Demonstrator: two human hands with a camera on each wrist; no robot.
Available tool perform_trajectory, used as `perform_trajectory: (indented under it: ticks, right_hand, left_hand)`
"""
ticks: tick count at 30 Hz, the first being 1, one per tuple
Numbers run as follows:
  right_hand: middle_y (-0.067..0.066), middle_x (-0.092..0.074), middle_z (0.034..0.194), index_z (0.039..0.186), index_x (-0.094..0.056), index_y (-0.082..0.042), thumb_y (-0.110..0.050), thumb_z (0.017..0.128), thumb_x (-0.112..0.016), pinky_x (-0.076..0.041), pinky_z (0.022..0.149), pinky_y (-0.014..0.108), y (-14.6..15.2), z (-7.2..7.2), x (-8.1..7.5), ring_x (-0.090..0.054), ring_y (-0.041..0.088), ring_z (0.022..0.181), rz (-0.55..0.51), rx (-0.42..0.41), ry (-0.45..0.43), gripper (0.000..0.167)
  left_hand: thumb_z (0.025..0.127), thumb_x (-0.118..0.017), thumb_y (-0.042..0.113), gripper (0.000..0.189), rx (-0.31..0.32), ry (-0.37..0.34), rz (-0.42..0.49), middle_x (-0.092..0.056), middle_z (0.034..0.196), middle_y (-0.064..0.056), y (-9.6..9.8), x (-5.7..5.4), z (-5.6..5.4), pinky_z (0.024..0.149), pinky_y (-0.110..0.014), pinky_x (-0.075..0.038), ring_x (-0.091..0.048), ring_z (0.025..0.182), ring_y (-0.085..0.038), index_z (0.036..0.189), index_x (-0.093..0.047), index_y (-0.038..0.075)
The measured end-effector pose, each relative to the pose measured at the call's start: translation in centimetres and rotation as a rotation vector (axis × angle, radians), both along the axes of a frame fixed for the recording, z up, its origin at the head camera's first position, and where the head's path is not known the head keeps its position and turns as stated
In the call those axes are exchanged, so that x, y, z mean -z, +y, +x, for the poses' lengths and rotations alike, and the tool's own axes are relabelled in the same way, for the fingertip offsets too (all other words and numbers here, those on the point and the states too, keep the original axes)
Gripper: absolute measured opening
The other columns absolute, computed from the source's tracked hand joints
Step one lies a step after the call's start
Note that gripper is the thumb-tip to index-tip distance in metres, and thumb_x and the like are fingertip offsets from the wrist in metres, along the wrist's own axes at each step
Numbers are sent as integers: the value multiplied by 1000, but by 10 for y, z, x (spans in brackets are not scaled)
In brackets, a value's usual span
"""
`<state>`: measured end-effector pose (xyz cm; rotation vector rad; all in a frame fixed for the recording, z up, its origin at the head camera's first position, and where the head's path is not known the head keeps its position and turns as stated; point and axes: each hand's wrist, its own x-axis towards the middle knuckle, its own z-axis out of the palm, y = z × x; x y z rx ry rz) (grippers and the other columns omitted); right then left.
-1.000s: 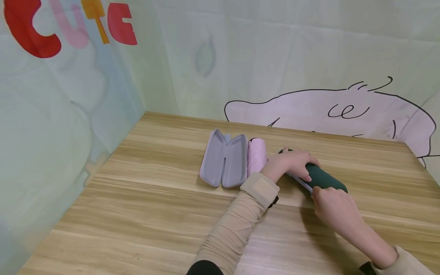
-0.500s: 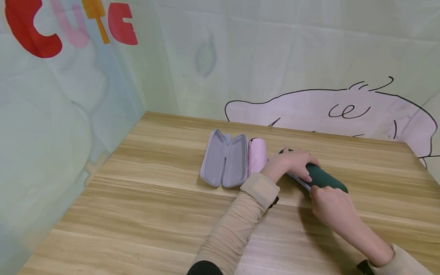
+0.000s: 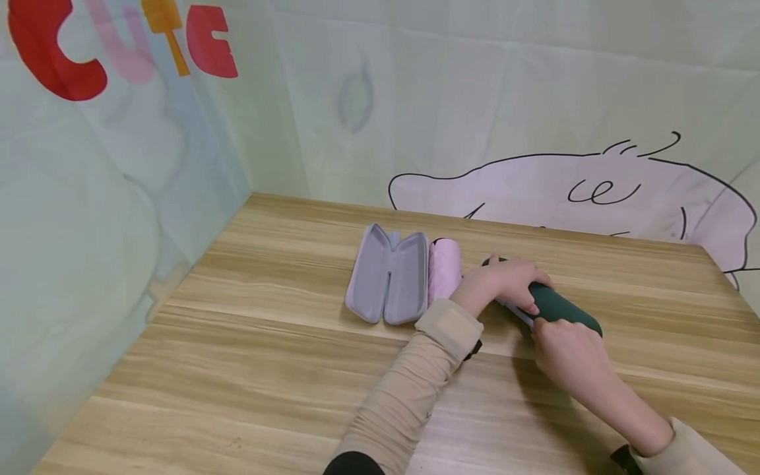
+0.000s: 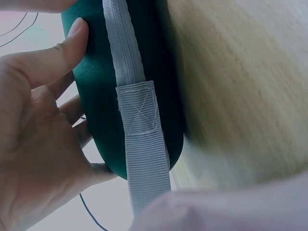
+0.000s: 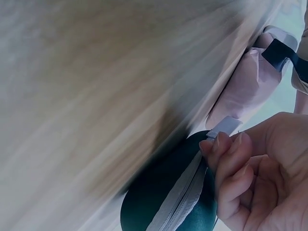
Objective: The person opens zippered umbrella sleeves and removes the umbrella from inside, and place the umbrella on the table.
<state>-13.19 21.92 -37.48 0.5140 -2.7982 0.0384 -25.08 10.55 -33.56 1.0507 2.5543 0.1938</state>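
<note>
A dark green zippered glasses case [image 3: 561,307] rests on the table, with a pale grey zip [image 4: 126,48] along its side and a grey strap [image 4: 144,163] at one end. My left hand [image 3: 513,280] reaches over its far half and grips it; in the left wrist view the thumb [image 4: 72,45] presses its green side. My right hand [image 3: 570,353] is at the case's near side, fingers curled at the zip line. It seems to pinch the zip pull, which those fingers hide. In the right wrist view the curled fingers [image 5: 231,161] touch the case.
Left of the hands stands an opened glasses case [image 3: 388,280] with a grey lining. A rolled pink bundle [image 3: 444,267] lies against its right side, partly behind my left wrist. The wooden table [image 3: 267,264] meets printed cloth walls [image 3: 445,112] at the back and left.
My right hand has slid slightly to the left along the side of the green case. The left hand and the other things stay where they were.
</note>
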Motion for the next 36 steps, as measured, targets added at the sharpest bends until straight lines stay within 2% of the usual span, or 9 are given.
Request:
perform_trajectory:
  ticks: [17,20,22,24,26,28,36]
  right_hand:
    - [-4,-29,46,54,-41,-13,0,84,-61,-17,38,23,-5,-2,-1,-25,11,41,7,12,3,38]
    - [-4,-30,46,56,-46,-10,-1,84,-61,-17,38,23,-6,-3,-1,-27,11,40,10,12,8,33]
    - [-3,-32,45,63,-56,-5,-2,85,-60,-19,37,24,-7,-4,-1,-28,12,39,13,11,12,23]
    - [-3,-33,44,77,-67,1,-3,86,-60,-20,36,24,-8,-5,-1,-30,12,38,17,12,14,12]
    - [-3,-35,43,95,-71,5,-3,87,-59,-21,35,25,-8,-5,-1,-31,12,37,23,12,17,17]
    - [-2,-36,43,105,-69,7,-4,87,-59,-21,34,25,-9,-6,-1,-31,12,37,26,12,14,23]
    - [-1,-38,43,109,-67,9,-5,87,-60,-22,34,26,-11,-7,-1,-32,13,37,24,16,10,27]
  left_hand:
    - [90,-63,42,52,2,10,-10,-39,149,17,0,0,0,115,-51,-18,-34,139,-7,139,-45,44]
    - [90,-63,42,53,-1,8,-9,-39,149,17,0,0,1,116,-51,-17,-33,140,-7,139,-45,44]
    - [89,-64,42,53,-2,4,-9,-39,149,17,0,0,1,116,-52,-17,-33,140,-7,139,-45,44]
    - [89,-63,42,53,-3,2,-11,-38,150,17,-1,0,1,116,-51,-16,-32,140,-7,139,-45,44]
    - [90,-63,42,53,-2,-1,-12,-38,150,16,-1,-1,1,116,-51,-17,-32,140,-7,139,-45,44]
    - [90,-63,42,53,-1,-1,-14,-37,150,16,-1,-1,1,116,-51,-17,-32,140,-7,139,-45,44]
    - [90,-63,40,52,-1,-1,-14,-38,150,14,-2,-2,2,116,-52,-16,-34,140,-8,139,-45,44]
